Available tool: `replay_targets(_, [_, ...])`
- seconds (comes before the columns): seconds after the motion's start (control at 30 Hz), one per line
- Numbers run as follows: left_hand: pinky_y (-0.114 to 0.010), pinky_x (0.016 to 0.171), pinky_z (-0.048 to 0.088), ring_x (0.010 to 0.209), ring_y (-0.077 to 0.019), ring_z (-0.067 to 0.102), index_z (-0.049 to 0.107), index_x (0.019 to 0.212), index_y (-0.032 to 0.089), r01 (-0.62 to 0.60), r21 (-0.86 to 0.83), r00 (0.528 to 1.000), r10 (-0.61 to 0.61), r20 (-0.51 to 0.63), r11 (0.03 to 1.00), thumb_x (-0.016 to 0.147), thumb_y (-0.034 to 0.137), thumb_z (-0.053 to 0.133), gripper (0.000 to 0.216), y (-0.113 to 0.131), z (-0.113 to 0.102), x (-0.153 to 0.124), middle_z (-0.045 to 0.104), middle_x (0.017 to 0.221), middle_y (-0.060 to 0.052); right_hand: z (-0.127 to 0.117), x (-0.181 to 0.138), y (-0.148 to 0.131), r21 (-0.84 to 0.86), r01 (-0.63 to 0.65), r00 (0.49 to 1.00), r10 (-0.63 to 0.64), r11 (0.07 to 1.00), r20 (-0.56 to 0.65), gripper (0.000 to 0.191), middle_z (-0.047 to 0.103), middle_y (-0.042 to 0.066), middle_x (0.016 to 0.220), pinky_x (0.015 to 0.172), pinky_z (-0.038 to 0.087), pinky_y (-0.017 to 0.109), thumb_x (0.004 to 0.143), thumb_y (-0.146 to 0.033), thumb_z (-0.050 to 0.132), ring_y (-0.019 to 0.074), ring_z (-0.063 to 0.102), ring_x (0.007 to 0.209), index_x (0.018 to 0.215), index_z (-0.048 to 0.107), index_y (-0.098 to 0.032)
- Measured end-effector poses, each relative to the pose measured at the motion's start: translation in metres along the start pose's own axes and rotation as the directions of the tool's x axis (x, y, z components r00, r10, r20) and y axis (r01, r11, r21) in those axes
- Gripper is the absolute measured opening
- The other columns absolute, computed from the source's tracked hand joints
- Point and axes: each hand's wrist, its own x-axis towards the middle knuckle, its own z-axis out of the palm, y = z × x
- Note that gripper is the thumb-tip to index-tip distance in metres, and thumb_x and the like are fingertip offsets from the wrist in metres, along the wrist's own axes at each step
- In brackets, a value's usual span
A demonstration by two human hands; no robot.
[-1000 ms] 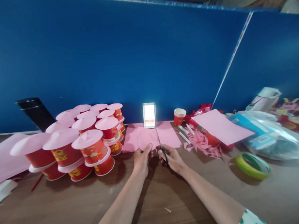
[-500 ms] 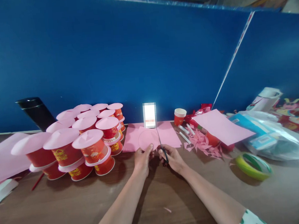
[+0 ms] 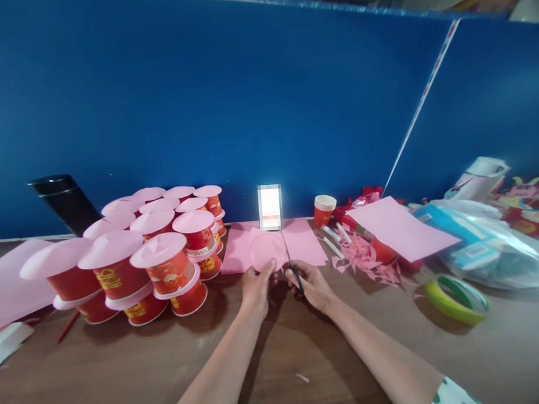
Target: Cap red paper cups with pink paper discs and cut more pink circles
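My left hand pinches the near edge of a piece of pink paper that bears a drawn circle. In my right hand is a pair of dark-handled scissors, with the blades pointing away from me along the paper's right edge. Both hands are close together, just above the table. Beneath and behind the held piece lie pink sheets. A bright, pixelated upright screen stands behind them.
Red paper cups with pink cone-shaped tops stand stacked on the left, before a black flask. To the right are nested cups, pink paper scraps, a loose pink sheet, a yellow-green tape roll and plastic bags.
The scissors' handles look drawn slightly closer together than before. Hands and paper otherwise keep nearly the same place.
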Motion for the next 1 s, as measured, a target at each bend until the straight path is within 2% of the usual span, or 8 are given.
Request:
replay_targets(0.53, [-0.018, 0.045, 0.041, 0.047, -0.0072, 0.052, 0.061, 0.072, 0.011, 0.015, -0.004, 1.000, -0.015, -0.015, 1.000, 0.049, 0.033, 0.079, 0.037, 0.0027, 0.0011, -0.0023, 0.059, 0.056, 0.001, 0.0000, -0.0001, -0.0025, -0.018, -0.005, 1.000, 0.005, 1.000, -0.006, 0.037, 0.048, -0.007, 0.053, 0.037, 0.033, 0.017, 0.072, -0.044, 0.063, 0.0062, 0.043, 0.041, 0.097, 0.060, -0.017])
replay_targets(1.0, [-0.018, 0.044, 0.041, 0.047, -0.0070, 0.051, 0.061, 0.072, 0.010, 0.002, -0.014, 0.999, -0.003, -0.040, 1.000, 0.050, 0.033, 0.078, 0.037, 0.0026, 0.0013, -0.0012, 0.058, 0.056, 0.001, -0.0006, 0.0001, -0.0012, -0.028, 0.006, 1.000, -0.006, 1.000, 0.000, 0.037, 0.046, -0.007, 0.052, 0.035, 0.036, 0.017, 0.073, -0.044, 0.061, 0.0066, 0.043, 0.040, 0.099, 0.060, -0.017])
